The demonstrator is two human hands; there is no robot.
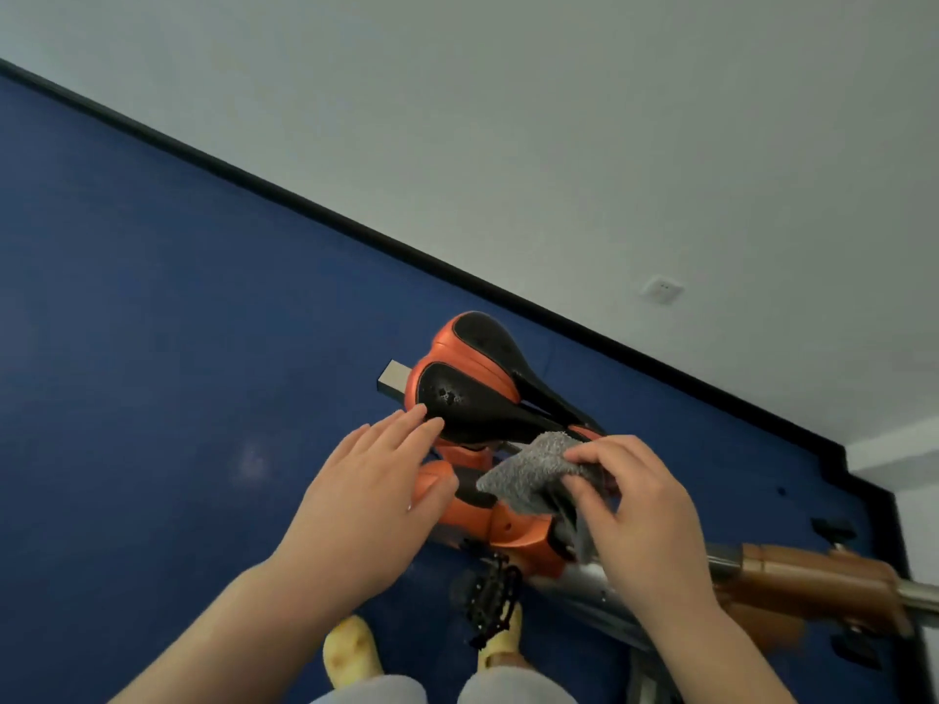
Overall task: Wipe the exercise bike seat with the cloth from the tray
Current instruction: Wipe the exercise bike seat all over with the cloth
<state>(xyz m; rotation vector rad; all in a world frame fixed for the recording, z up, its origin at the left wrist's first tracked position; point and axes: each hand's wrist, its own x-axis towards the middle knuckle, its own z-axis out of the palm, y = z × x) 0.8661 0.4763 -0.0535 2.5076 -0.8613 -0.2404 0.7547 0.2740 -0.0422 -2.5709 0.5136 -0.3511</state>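
Observation:
The exercise bike seat (472,378) is black with orange edges and a groove down its middle. It sits at the centre of the view, with a small pale smudge on its near pad. My left hand (376,495) rests open against the seat's near edge, fingertips touching the black pad. My right hand (645,515) pinches a folded grey cloth (528,475) at the seat's narrow nose, over the orange post cover. The tray is out of view.
The bike's orange frame cover (508,536), a black pedal (490,597) and a silver and brown frame tube (813,576) lie below and to the right. Blue floor (178,348) spreads left, a black skirting board (355,231) meets the white wall with a socket (662,289). My yellow shoes (353,652) stand below.

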